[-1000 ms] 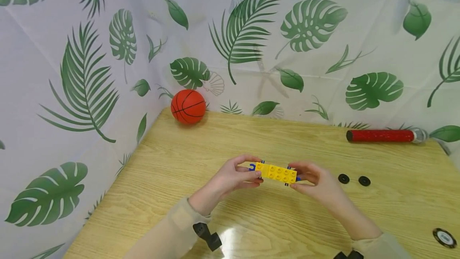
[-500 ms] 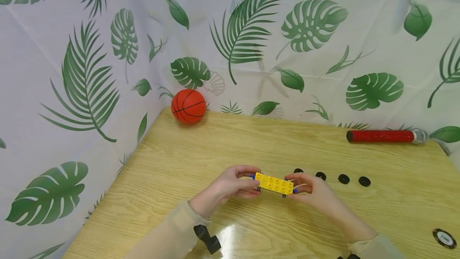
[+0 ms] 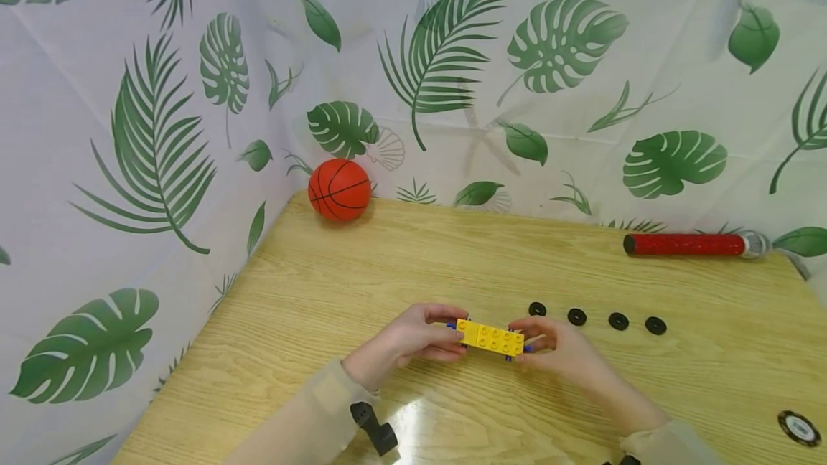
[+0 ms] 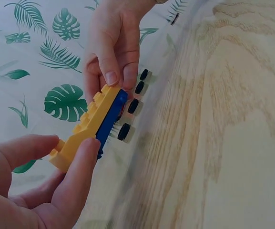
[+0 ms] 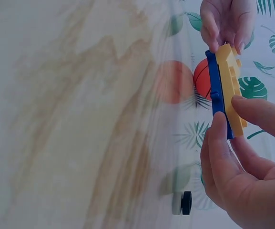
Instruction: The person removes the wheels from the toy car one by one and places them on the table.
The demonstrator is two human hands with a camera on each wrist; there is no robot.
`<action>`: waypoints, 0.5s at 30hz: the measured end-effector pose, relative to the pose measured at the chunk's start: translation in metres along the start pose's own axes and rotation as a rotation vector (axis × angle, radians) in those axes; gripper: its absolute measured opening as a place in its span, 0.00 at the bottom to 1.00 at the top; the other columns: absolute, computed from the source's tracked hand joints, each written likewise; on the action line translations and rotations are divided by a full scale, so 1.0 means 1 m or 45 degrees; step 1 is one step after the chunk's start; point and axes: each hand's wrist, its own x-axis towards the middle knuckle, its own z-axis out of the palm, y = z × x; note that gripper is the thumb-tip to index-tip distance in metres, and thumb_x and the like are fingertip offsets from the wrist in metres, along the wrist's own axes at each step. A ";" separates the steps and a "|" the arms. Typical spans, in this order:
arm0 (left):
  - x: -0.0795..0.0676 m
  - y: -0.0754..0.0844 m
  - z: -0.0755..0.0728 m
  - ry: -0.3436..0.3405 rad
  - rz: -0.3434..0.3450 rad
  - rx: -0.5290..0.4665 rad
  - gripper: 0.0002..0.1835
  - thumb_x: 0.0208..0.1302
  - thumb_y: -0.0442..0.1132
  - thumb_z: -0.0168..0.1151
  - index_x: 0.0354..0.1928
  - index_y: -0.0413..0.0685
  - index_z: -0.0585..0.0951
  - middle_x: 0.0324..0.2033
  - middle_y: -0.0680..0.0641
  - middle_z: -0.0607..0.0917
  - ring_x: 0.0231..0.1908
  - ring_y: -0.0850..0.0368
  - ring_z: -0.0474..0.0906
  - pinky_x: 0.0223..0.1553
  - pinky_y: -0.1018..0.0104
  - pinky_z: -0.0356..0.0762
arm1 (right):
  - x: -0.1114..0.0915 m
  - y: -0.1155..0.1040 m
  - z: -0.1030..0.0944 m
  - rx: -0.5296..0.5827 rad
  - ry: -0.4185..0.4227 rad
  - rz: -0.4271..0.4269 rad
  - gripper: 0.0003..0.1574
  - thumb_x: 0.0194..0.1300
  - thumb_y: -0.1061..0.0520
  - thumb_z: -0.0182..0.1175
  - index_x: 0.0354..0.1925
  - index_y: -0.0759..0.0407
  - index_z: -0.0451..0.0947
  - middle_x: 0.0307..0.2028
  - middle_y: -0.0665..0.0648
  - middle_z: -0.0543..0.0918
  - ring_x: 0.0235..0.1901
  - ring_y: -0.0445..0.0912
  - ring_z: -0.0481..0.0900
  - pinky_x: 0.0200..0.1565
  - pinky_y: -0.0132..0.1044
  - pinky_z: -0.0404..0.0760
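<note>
A toy car body of yellow studded bricks (image 3: 491, 338) on a blue base (image 4: 111, 114) is held above the table between both hands. My left hand (image 3: 420, 336) pinches its left end, thumb on the near side. The right hand (image 3: 562, 350) grips the other end with thumb and fingers. Small dark axle stubs stick out along both long sides, without wheels on them. In the right wrist view the yellow part (image 5: 230, 86) sits flush on the blue one, both tilted. Fingertips hide parts of both ends.
Several small black wheels (image 3: 615, 321) lie in a row behind and right of the right hand. An orange basketball (image 3: 339, 190) stands at the back left, a red microphone (image 3: 685, 244) at the back right. A black-and-white disc (image 3: 799, 428) lies at the front right.
Both hands have brought the toy car body lower in the head view, towards the person, and slightly left. Two more black wheels, hidden a second ago, now show.
</note>
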 end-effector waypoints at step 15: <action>0.007 -0.016 -0.002 0.039 -0.049 -0.076 0.23 0.67 0.23 0.57 0.64 0.34 0.73 0.55 0.33 0.80 0.44 0.44 0.86 0.50 0.58 0.84 | 0.003 0.007 0.005 -0.062 0.011 0.038 0.33 0.55 0.63 0.73 0.59 0.67 0.76 0.54 0.67 0.80 0.45 0.51 0.84 0.43 0.37 0.85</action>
